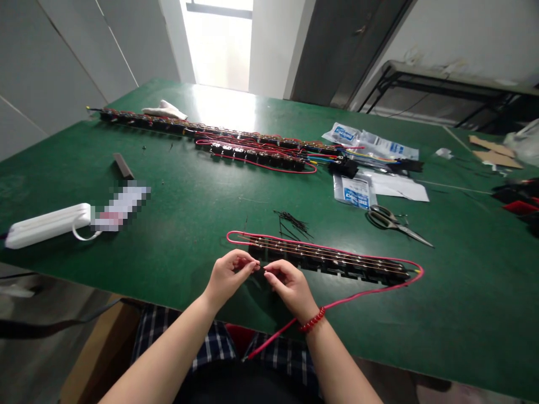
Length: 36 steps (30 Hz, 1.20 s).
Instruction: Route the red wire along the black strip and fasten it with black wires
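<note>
My left hand (227, 276) and my right hand (292, 287) face each other just above the table, each with thumb and forefinger pinched together. Whatever lies between the fingertips is too small and dark to make out. Right behind them is a long black strip (337, 259) with rows of metal contacts and thin copper-coloured wires. A red cable (362, 293) loops around the strip, then passes by my right wrist and ends over the table's front edge. Beyond the strip lies a small heap of thin black ties (293, 222).
Scissors (396, 225) rest to the right. Farther back are longer wired strips (252, 147), black connectors (343, 167) and plastic bags (356, 192). A white power strip (48, 225) and a grey block (123, 166) lie left on the green table (181, 224).
</note>
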Motion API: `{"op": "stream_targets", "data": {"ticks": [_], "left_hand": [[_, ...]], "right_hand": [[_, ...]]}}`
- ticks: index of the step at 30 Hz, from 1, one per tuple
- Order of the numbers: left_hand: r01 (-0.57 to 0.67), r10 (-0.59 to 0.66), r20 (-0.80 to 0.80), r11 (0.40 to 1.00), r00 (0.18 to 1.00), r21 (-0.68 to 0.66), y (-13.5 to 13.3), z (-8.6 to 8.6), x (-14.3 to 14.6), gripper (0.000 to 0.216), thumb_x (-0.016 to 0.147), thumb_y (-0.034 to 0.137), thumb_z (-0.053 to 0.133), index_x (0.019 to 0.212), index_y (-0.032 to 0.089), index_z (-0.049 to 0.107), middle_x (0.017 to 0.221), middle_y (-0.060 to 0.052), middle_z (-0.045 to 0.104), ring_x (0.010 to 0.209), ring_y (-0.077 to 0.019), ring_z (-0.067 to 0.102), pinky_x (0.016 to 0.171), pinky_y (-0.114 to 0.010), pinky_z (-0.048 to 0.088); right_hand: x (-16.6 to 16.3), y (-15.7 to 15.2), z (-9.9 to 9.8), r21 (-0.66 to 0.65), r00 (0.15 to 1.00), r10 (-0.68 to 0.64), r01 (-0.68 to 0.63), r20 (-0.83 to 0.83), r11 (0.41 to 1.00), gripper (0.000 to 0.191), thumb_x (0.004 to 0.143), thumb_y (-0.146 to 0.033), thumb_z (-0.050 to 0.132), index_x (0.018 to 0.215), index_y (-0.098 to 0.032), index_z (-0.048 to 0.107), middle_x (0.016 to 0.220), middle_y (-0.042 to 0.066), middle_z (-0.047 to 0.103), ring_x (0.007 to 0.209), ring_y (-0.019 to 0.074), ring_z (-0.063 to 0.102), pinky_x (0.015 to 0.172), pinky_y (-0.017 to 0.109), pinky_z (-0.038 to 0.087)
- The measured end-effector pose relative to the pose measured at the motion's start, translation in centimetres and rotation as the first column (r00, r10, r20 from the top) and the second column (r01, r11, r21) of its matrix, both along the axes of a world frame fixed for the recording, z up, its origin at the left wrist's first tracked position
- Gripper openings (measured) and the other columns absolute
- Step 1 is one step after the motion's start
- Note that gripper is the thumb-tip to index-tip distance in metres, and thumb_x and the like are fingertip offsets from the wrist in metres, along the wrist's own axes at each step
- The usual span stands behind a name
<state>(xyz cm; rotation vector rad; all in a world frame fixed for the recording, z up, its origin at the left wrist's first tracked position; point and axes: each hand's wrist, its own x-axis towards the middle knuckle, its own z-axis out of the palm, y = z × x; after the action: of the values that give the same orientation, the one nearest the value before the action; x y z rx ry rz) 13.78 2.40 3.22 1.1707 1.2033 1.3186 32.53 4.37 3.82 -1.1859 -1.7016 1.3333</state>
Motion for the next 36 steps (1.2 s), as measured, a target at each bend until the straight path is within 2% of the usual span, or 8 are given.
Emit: {"op": "stream_targets", "data": {"ticks": [8,12,16,20,24,27,30,36], "left_hand": [[-0.001,0.005,-0.153,1.000,0.988,0.028,0.0,0.0,-0.5,0.015,0.085,0.032,0.066,0.092,0.018,0.067,0.088,-0.004,0.073,0.080,-0.0165,0.070,0.075,-0.029,0.059],[0.006,0.046,-0.459,0.994,0.887,0.111,-0.5,0.3,-1.3,0.008,0.086,0.027,0.063,0.088,0.021,0.068,0.083,-0.001,0.070,0.074,-0.0132,0.064,0.070,-0.025,0.053],[0.078,0.021,-0.586,0.987,0.810,0.143,-0.9,0.3,-1.9,0.007,0.088,0.023,0.061,0.089,0.022,0.067,0.084,0.000,0.069,0.074,-0.0120,0.062,0.069,-0.024,0.051],[0.088,0.022,-0.610,0.985,0.792,0.149,-0.7,0.1,-2.1,0.007,0.089,0.023,0.059,0.091,0.022,0.066,0.085,0.000,0.068,0.075,-0.0120,0.061,0.069,-0.024,0.050],[0.093,0.046,-0.656,0.980,0.753,0.176,-0.4,-0.4,-1.9,0.008,0.091,0.023,0.057,0.091,0.022,0.065,0.088,-0.001,0.068,0.081,-0.0139,0.061,0.075,-0.027,0.051],[0.128,0.048,-0.722,0.974,0.691,0.187,-0.2,-0.6,-1.6,0.010,0.092,0.022,0.055,0.091,0.023,0.066,0.090,-0.001,0.068,0.086,-0.0157,0.061,0.078,-0.029,0.051],[0.150,0.038,-0.777,0.974,0.629,0.170,-0.1,-0.5,-1.3,0.011,0.091,0.021,0.056,0.089,0.023,0.066,0.090,-0.002,0.067,0.088,-0.0169,0.060,0.079,-0.031,0.051],[0.172,0.013,-0.798,0.974,0.602,0.146,0.2,-0.5,-1.2,0.006,0.089,0.024,0.061,0.087,0.022,0.066,0.089,-0.001,0.067,0.087,-0.0174,0.059,0.079,-0.032,0.051]], "right_hand": [[0.1,0.1,-0.6,-0.087,0.991,-0.095,0.087,-0.099,0.992,0.020,0.086,-0.040,0.064,0.087,-0.020,0.065,0.078,0.001,0.060,0.058,0.0111,0.058,0.051,0.023,0.050],[0.0,0.2,-0.3,-0.081,0.984,-0.144,0.136,-0.104,0.987,0.019,0.088,-0.038,0.062,0.088,-0.020,0.064,0.078,0.001,0.059,0.056,0.0099,0.056,0.049,0.022,0.048],[0.0,0.1,-0.3,-0.043,0.989,-0.127,0.124,-0.074,0.991,0.016,0.089,-0.036,0.060,0.088,-0.020,0.062,0.076,0.000,0.058,0.055,0.0100,0.056,0.048,0.022,0.046],[-0.1,0.0,-0.2,0.052,0.994,-0.109,0.108,0.011,0.993,0.014,0.092,-0.032,0.055,0.086,-0.020,0.060,0.077,0.001,0.058,0.055,0.0103,0.055,0.048,0.022,0.046],[0.1,0.3,0.2,0.290,0.978,-0.153,0.108,0.139,0.951,0.011,0.092,-0.025,0.054,0.084,-0.020,0.061,0.081,0.004,0.063,0.072,0.0151,0.061,0.065,0.026,0.051],[0.8,0.7,0.3,0.413,0.953,-0.103,-0.025,0.285,0.910,0.011,0.092,-0.021,0.054,0.086,-0.021,0.064,0.087,0.005,0.066,0.082,0.0173,0.063,0.074,0.028,0.051],[1.7,1.0,0.0,0.467,0.901,-0.061,-0.164,0.429,0.869,0.013,0.091,-0.021,0.056,0.086,-0.023,0.068,0.088,0.005,0.068,0.081,0.0173,0.063,0.072,0.028,0.051],[2.1,1.0,-0.5,0.458,0.913,-0.050,-0.155,0.405,0.876,0.013,0.091,-0.021,0.058,0.086,-0.023,0.070,0.083,0.003,0.069,0.075,0.0147,0.065,0.066,0.024,0.050]]}}
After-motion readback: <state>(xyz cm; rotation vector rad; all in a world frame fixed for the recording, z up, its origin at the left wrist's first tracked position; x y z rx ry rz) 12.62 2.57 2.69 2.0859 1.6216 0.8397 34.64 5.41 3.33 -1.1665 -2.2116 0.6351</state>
